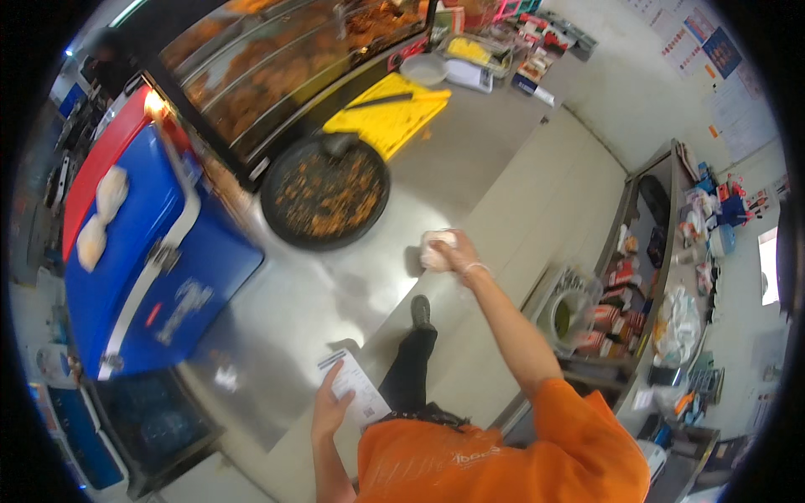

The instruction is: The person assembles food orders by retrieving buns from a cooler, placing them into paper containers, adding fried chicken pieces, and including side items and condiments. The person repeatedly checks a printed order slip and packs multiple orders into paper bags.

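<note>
My left hand pinches a white printed paper slip low in front of my body. My right hand reaches out over the counter's front edge, its fingers wrapped round a small white bundle. That bundle looks like a twisted-up bag or wrap; what is inside does not show. Beyond it, on the steel counter, sits a round black pan with brown bits of food spread over its bottom. A dark utensil head rests at the pan's far rim.
Behind the pan are a yellow cutting board with a knife and a glass food display case. A blue cooler box with two white bundles on top stands left. Shelves with boxes line the right.
</note>
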Available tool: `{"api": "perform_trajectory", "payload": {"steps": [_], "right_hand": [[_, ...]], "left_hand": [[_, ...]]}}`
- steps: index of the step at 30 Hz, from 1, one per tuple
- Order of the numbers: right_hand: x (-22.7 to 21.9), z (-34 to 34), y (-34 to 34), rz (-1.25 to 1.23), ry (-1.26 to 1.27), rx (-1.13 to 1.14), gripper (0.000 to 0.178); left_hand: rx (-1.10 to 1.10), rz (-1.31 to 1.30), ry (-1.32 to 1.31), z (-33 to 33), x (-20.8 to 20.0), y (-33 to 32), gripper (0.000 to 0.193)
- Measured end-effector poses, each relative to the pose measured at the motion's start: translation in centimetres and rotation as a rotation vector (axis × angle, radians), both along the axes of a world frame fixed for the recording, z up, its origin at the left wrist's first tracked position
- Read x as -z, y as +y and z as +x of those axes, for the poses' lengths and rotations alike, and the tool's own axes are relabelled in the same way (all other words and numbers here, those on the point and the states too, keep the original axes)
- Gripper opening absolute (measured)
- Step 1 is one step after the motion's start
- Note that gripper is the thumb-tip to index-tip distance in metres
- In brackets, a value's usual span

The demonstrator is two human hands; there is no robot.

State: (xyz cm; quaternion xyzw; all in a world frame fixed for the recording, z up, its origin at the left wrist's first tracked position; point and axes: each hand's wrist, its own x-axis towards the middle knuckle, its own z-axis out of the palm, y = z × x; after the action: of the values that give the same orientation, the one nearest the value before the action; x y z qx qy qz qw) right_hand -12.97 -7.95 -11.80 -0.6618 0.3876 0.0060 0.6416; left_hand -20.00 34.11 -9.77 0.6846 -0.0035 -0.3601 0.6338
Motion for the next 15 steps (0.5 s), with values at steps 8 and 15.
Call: {"api": "perform_trajectory", "payload": {"steps": [8,15], "right_hand": [[-1.8,12.3,-17.4,0.021,-0.180,-0.037,0.068],[5.5,18.0,-30.0,-0.431,-0.074,-0.474,0.076]], "left_hand": [[0.161,0.095,-0.635,18.3,6.4,-38.6,0.085],[-0.006,0.630,-0.648,23.2,6.0,-54.4,0.104]]}}
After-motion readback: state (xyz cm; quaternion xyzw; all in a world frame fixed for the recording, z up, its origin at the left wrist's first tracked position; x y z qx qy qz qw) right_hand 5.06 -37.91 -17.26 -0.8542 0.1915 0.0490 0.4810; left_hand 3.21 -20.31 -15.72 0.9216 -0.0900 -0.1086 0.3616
